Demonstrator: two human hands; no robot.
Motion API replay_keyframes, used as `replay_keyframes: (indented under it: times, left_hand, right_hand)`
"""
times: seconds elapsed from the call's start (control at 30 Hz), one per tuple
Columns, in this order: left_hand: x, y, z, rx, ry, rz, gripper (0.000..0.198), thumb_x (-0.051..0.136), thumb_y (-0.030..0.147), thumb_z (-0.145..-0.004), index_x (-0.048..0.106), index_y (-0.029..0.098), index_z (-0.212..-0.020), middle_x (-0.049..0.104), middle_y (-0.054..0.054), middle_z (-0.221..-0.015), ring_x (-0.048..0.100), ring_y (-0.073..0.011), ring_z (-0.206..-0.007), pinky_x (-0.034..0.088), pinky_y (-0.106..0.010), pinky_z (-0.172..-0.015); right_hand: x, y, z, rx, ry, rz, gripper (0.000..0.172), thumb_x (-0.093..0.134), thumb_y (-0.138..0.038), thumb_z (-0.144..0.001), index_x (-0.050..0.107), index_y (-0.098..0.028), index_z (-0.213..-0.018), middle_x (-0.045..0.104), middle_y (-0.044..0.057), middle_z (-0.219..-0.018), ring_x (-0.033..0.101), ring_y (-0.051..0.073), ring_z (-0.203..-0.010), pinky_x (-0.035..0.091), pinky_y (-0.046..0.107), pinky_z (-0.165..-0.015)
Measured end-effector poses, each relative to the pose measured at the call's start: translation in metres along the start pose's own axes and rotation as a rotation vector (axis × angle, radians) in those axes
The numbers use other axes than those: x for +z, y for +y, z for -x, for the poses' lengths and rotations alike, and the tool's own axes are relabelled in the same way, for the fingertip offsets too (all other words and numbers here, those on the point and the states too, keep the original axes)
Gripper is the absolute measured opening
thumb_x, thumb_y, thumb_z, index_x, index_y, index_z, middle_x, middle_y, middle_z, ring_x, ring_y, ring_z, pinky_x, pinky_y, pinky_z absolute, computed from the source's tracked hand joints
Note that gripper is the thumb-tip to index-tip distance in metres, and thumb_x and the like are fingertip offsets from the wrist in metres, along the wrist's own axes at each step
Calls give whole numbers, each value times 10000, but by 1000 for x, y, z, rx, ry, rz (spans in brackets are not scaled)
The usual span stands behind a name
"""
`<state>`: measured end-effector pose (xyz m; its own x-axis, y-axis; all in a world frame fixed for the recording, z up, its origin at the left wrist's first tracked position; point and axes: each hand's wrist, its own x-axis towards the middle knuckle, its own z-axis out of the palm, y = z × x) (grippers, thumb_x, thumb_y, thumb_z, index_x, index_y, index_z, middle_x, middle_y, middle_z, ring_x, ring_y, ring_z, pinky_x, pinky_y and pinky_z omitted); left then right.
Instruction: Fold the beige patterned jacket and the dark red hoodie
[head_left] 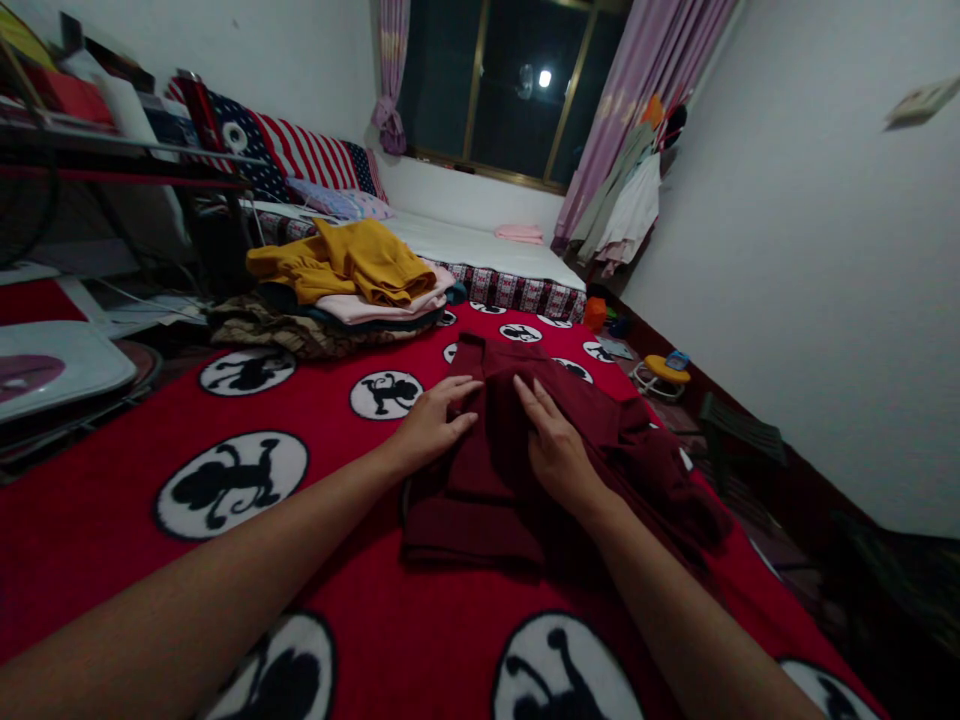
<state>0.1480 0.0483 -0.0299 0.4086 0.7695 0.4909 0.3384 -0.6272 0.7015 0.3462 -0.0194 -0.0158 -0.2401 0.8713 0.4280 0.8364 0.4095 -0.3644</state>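
A dark maroon garment (480,520) lies partly folded on a red blanket (360,600) patterned with black figures in white ovals. My left hand (435,420) rests at the garment's left edge, its fingers apart. On the middle of the cloth lies my right hand (555,445), with fingers stretched out and nothing gripped. To the right, the rest of the garment is bunched in loose folds. Beyond my left hand is a pile of clothes, with a mustard-yellow garment (360,262) on top of a pink one (382,302) and darker cloth.
A white-topped bed (450,238) stands under the window. At the left are a cluttered desk (135,150) and a white stool (60,370). Along the right wall are a small yellow stool (666,370), a dark green stool (742,430) and hanging clothes (630,210).
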Motion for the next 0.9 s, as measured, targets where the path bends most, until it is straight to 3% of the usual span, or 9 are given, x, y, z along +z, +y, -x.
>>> replay_keyframes:
  times: [0.1, 0.2, 0.3, 0.4, 0.57, 0.63, 0.73, 0.8, 0.9]
  left_hand:
    - [-3, 4, -2, -99, 104, 34, 550, 583, 339, -820, 529, 139, -1329, 574, -140, -1321, 613, -231, -1114, 494, -361, -942]
    - [-5, 12, 1, -250, 6, -32, 594, 594, 477, -807, 566, 127, -1287, 705, -122, -1063, 678, -231, -912, 525, -344, -834]
    - [-3, 20, 6, -260, -163, -147, 606, 646, 541, -744, 631, 161, -1216, 731, -91, -933, 677, -253, -872, 522, -339, -779]
    - [0, 25, 8, -160, -226, -165, 472, 700, 373, -704, 678, 206, -1145, 728, -65, -988, 664, -238, -901, 509, -303, -768]
    - [-26, 43, -3, -188, -344, 213, 287, 634, 270, -731, 719, 178, -989, 713, -24, -811, 646, -160, -725, 492, -237, -639]
    - [-45, 53, -7, -220, -479, 315, 327, 680, 314, -715, 712, 179, -1012, 696, -13, -761, 624, -144, -660, 472, -221, -584]
    - [-65, 60, -8, -295, -833, 333, 388, 729, 382, -697, 713, 198, -1039, 696, -14, -757, 613, -142, -624, 456, -210, -534]
    - [-65, 57, -6, -362, -995, 299, 418, 720, 423, -711, 704, 202, -1065, 695, -18, -764, 614, -143, -614, 467, -211, -526]
    - [-49, 44, -3, -449, -864, 248, 533, 705, 454, -715, 641, 190, -1174, 688, -28, -813, 611, -139, -609, 485, -221, -521]
  right_hand:
    - [1, 21, -8, 77, 94, -168, 862, 463, -96, -782, 56, -145, -1540, 65, 92, -1608, 26, 211, -1476, 157, 434, -1194]
    - [9, 39, -7, 216, 104, -255, 926, 566, -180, -748, 85, -149, -1538, 112, 111, -1600, 22, 251, -1473, 131, 479, -1191]
    - [12, 45, -2, 203, 139, -355, 875, 601, -194, -713, 237, -181, -1509, 268, 100, -1560, 177, 257, -1457, 188, 467, -1182]
    - [5, 38, 3, 174, 158, -448, 651, 578, -172, -707, 506, -193, -1354, 546, 80, -1374, 474, 240, -1298, 331, 428, -1124]
    - [-23, 17, 8, 282, 342, -679, 536, 560, -160, -677, 639, -222, -1204, 662, 30, -1224, 593, 229, -1148, 455, 385, -1005]
    - [-35, 13, 11, 364, 285, -768, 474, 578, -191, -684, 674, -211, -1148, 685, 39, -1179, 627, 234, -1083, 501, 362, -917]
    - [-42, 15, 15, 505, -28, -754, 321, 620, -330, -738, 737, -170, -990, 738, 72, -986, 679, 210, -852, 535, 297, -702]
    - [-38, 21, 16, 576, -160, -673, 398, 622, -441, -764, 727, -161, -1027, 736, 64, -843, 648, 167, -643, 493, 256, -533]
    - [-26, 29, 17, 537, -91, -565, 483, 652, -453, -746, 688, -150, -1120, 719, 58, -835, 631, 158, -623, 492, 260, -533]
